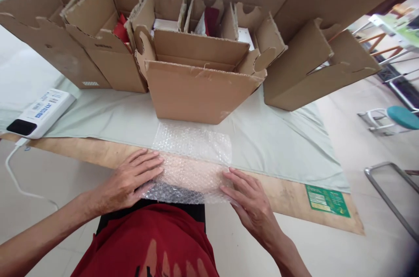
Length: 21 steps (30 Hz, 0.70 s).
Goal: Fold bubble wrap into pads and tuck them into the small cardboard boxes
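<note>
Bubble wrap: clear, dimpled, oblong; hands touching ends.

No legible text anywhere

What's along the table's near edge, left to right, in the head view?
White power bank → left hand → bubble wrap → right hand → green printed label.
</note>
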Motion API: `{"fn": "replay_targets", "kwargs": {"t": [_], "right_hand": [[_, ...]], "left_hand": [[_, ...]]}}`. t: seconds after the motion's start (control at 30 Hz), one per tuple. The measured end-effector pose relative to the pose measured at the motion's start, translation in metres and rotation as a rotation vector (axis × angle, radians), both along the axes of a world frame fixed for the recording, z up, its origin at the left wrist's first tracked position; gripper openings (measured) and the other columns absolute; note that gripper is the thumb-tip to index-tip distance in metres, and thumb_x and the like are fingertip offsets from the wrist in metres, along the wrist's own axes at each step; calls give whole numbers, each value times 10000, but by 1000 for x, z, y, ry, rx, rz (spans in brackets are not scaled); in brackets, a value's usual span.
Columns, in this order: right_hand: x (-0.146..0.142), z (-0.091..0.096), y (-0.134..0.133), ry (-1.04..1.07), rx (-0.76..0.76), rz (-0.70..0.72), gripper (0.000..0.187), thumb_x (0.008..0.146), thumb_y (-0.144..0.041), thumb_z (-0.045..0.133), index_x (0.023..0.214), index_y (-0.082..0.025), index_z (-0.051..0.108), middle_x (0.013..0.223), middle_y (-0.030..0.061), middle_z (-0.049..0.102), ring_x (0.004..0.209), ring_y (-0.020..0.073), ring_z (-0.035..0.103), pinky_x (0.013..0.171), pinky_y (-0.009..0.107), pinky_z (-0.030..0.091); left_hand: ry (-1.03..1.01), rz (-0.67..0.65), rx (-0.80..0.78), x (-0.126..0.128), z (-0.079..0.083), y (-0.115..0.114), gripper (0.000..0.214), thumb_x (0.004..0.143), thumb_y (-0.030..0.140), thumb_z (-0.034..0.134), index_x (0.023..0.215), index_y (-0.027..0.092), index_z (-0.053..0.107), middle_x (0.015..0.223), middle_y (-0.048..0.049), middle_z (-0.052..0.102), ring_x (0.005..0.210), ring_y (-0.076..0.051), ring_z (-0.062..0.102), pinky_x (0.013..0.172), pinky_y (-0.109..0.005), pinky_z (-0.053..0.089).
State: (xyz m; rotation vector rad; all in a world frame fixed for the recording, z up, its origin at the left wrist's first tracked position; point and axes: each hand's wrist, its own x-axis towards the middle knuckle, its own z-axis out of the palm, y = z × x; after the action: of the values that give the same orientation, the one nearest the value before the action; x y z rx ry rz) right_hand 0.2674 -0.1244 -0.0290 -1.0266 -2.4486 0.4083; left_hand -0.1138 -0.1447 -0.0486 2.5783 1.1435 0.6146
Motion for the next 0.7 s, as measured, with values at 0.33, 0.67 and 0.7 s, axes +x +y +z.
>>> {"fn": "replay_targets", "kwargs": {"t": [0.33, 0.67, 0.7], "right_hand": [[-6, 19, 4, 198, -350, -375, 306, 902, -428, 685, 1131, -226, 697, 1035, 71, 775, 926, 249, 744, 790, 340, 607], [-15, -8, 13, 39, -288, -518, 364, 943, -345, 544, 1280, -213, 584, 723, -9, 664, 604, 172, 620, 615, 299, 513], [-13, -7, 13, 6, -268, -510, 379, 946, -345, 541, 1301, -215, 572, 739, -4, 668, 610, 175, 621, 618, 303, 514]], "left_hand": [[-334, 361, -212, 20, 22, 18, 143, 942, 266, 579, 922, 245, 719, 915, -19, 760, 869, -191, 719, 778, -310, 578], [8, 530, -40, 36, 14, 42, 197, 929, 354, 520, 896, 237, 676, 724, -31, 661, 742, -243, 617, 717, -375, 465], [49, 531, -2, 36, 11, 42, 201, 929, 356, 524, 970, 230, 676, 745, -40, 665, 762, -259, 618, 730, -390, 463]]}}
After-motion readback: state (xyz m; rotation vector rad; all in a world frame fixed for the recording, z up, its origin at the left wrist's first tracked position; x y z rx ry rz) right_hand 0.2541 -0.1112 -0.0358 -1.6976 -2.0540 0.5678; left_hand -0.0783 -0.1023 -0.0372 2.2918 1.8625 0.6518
